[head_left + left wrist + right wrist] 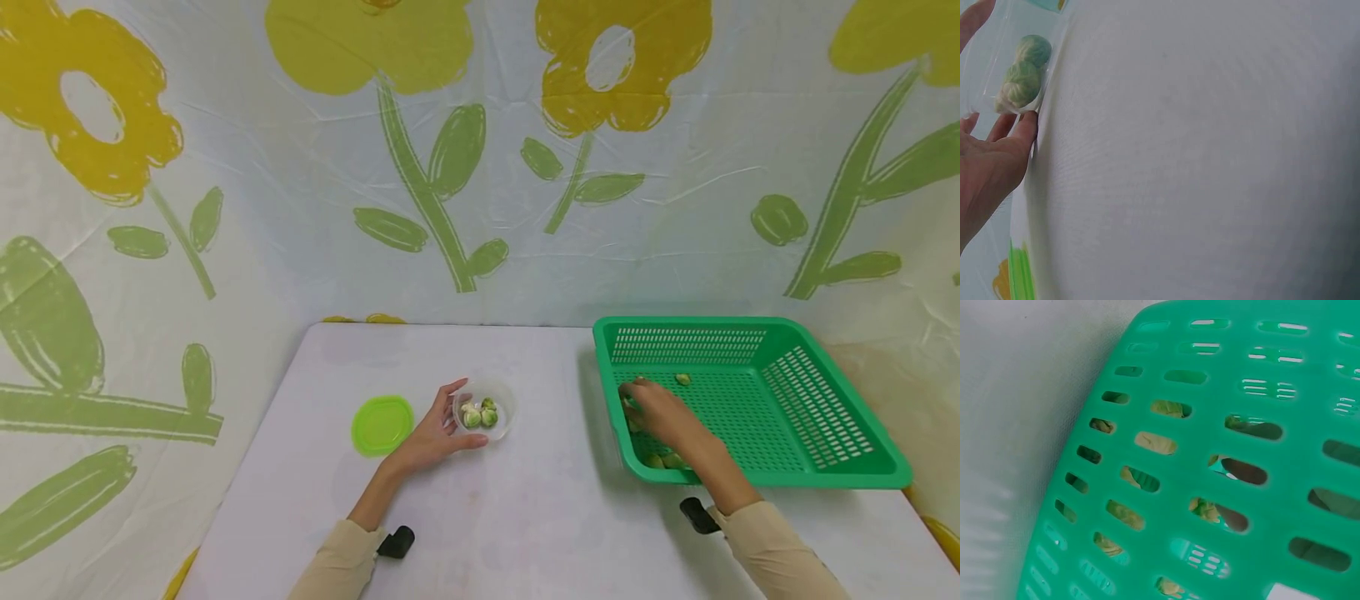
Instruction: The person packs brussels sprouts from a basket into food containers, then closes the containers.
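Around the left side of a small clear plastic tub (pixel 507 423), my left hand (pixel 433 435) holds it with fingers at the far side and thumb at the near side. Three Brussels sprouts (pixel 489 417) lie in the tub; the left wrist view shows sprouts (pixel 1022 84) through its wall. My right hand (pixel 663 412) reaches down into the left end of a green plastic basket (pixel 757 479), among Brussels sprouts (pixel 673 460). Its fingertips are hidden, and I cannot tell whether they pinch a sprout. Basket slots (pixel 1124 514) in the right wrist view reveal pale green sprouts behind.
A bright green lid (pixel 382 426) lies on the white table (pixel 525 525), left of my left hand. One lone sprout (pixel 682 379) sits farther back in the basket. Behind the table hangs a flower-printed cloth (pixel 660 250).
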Action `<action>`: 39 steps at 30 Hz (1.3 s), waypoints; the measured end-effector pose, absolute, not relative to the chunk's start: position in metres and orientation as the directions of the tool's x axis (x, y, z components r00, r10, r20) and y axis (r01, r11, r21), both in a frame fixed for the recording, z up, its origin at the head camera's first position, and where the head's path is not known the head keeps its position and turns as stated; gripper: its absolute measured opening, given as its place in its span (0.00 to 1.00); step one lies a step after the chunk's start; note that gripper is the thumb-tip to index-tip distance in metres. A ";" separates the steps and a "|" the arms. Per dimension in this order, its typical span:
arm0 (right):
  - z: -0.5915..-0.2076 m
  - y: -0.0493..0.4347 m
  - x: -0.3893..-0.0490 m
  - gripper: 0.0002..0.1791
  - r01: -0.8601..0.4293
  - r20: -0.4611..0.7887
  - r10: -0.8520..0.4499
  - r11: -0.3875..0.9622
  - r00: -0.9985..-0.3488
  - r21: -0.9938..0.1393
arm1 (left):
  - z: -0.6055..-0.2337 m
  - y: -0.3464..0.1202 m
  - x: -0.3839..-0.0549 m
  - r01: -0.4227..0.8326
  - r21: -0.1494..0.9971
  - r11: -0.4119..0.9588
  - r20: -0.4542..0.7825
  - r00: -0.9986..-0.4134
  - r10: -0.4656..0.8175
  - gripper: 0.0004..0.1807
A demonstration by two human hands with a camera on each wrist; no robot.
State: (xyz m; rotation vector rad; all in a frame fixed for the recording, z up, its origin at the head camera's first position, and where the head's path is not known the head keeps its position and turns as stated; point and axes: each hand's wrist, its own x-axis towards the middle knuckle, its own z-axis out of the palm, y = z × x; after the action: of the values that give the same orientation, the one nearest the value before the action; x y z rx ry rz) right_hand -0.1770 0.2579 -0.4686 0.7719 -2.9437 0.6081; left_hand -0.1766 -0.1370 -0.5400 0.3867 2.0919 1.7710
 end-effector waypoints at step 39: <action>-0.460 0.273 -0.175 0.12 -0.546 0.355 -0.421 0.721 -0.834 -0.427 | -0.538 -0.138 -0.177 -0.023 0.988 0.151 -0.090 -0.888 0.451 0.58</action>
State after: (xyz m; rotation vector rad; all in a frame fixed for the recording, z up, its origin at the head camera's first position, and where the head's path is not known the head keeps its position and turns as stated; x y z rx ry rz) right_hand -0.1754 0.2725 -0.4597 0.7694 -2.6932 0.7778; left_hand -0.1769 -0.1382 -0.5380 0.4095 2.0709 1.7879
